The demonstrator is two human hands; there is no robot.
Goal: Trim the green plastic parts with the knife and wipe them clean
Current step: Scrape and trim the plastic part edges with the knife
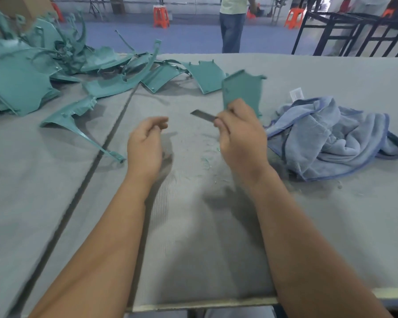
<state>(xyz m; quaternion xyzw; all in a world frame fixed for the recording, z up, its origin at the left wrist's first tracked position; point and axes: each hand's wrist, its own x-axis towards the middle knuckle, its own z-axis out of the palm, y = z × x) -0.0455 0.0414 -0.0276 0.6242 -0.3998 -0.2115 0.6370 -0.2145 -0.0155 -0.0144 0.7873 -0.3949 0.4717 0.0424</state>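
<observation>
My right hand (239, 134) grips a flat green plastic part (239, 90), held upright above the grey table, together with a knife blade (203, 116) that sticks out to the left. My left hand (146, 143) hovers to the left of the blade with its fingers loosely curled and nothing in it. A blue cloth (331, 136) lies crumpled on the table right of my right hand. Green shavings (207, 160) are scattered on the table between my hands.
A heap of green plastic parts (32, 65) fills the far left of the grey table (216, 237). A long curved green part (78, 125) lies nearer, left of my left hand. A person stands beyond the table's far edge, near orange stools and black frames.
</observation>
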